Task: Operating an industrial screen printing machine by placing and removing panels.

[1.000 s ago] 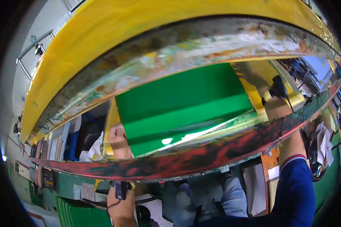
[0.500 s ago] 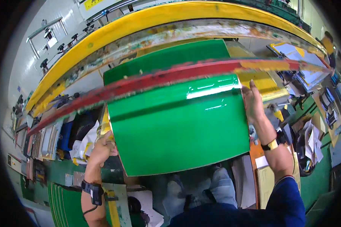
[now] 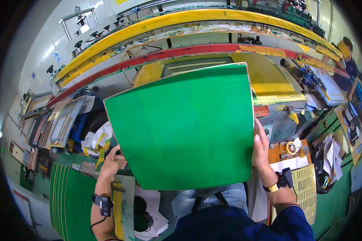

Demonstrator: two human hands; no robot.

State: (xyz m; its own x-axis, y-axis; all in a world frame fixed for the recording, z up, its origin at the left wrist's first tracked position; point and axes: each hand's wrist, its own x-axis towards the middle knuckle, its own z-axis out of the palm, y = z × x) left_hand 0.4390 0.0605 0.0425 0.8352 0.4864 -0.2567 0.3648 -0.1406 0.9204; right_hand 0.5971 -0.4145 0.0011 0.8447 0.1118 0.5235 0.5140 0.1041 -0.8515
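Between my hands I hold a large flat green board (image 3: 185, 132) with pale thin edges, tilted up in front of my body. My left hand (image 3: 113, 161) is closed on its left edge, fingers curled, with part of the grip hidden behind the board. On the right edge, my right hand (image 3: 260, 145) presses with fingers stretched upward along the side and fingertips partly out of sight. Beyond the board stands a machine bed with a yellow surface (image 3: 267, 86). A red bar (image 3: 181, 53) spans above that bed.
A long yellow beam (image 3: 189, 17) crosses behind the red bar. Several green boards (image 3: 74, 201) stand stacked at lower left. Tape rolls (image 3: 290, 148) lie on an orange bench at right, near a bin of paper (image 3: 330, 160). Another person (image 3: 347, 72) stands at far right.
The board has come back toward me, out from beneath the red bar, and tilted up; its glossy reflection is gone. My right hand has lowered. The bed behind now shows.
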